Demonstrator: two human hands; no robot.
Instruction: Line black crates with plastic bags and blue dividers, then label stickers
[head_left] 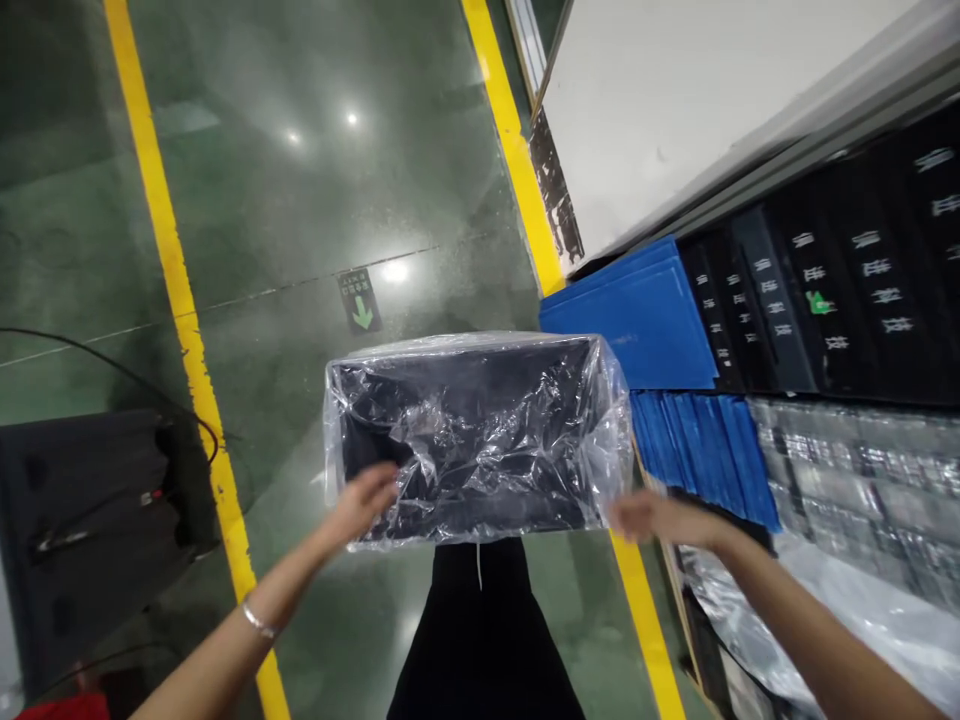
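Note:
A dark rectangular bin (465, 510) stands in front of my legs, lined with a clear plastic bag (517, 430) that is folded out over its rim and wrinkled inside. My left hand (367, 500) reaches over the near left part of the bin, its fingers stretched out over the plastic. At the near right corner, my right hand (637, 515) is blurred, with fingers curled at the bag's edge. The exact grip there is hard to make out.
Yellow lines (161, 220) run along the green floor. On the right are blue sheets (630, 315), folded blue pieces (697, 450), black bins with white lettering (832, 290) and plastic-wrapped stacks (862, 490). A dark grey case-like object (90, 520) and a black cable (112, 360) lie left.

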